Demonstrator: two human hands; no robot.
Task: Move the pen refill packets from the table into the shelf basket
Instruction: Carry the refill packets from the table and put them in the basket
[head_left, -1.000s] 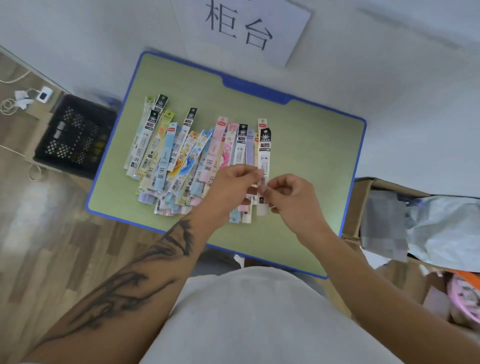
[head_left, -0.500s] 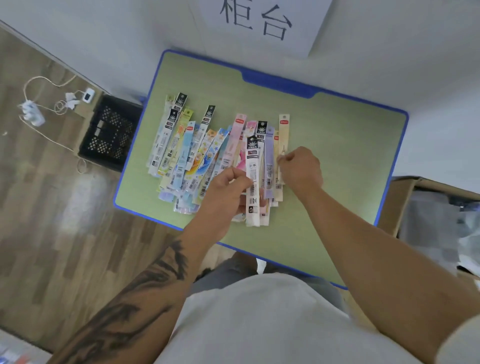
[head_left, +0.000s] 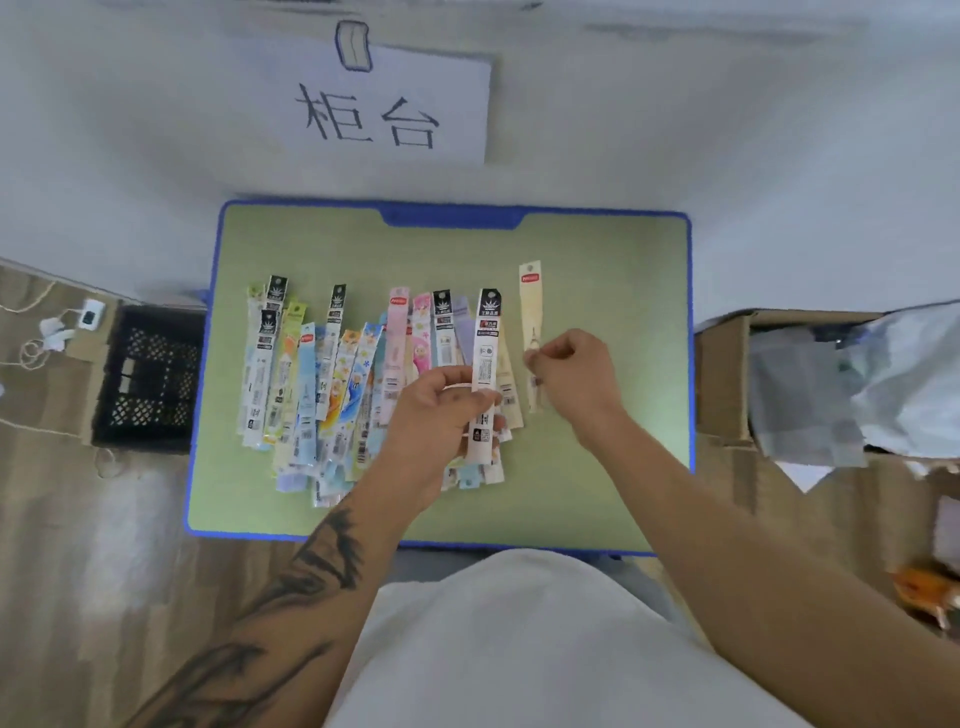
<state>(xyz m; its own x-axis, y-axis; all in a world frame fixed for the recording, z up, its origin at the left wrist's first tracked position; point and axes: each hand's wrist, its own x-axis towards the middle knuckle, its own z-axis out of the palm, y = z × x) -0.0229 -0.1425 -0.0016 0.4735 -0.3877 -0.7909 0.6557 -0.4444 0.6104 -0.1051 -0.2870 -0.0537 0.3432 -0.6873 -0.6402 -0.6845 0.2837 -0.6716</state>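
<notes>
Your right hand (head_left: 571, 382) has drawn the cream packet (head_left: 531, 322) clear of the pile (head_left: 332, 384), pinching it at mid-length. Your left hand (head_left: 441, 410) grips the white packet (head_left: 485, 364) over the pile. Bare table (head_left: 623, 291) lies to the right; the crate (head_left: 150, 379) sits beyond the left edge.

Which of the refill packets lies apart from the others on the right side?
The cream packet with the red label, pinched by the right hand; all others overlap in one row.

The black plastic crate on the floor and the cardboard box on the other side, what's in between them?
In the head view, the green table with a blue rim stands between the black plastic crate and the cardboard box.
</notes>
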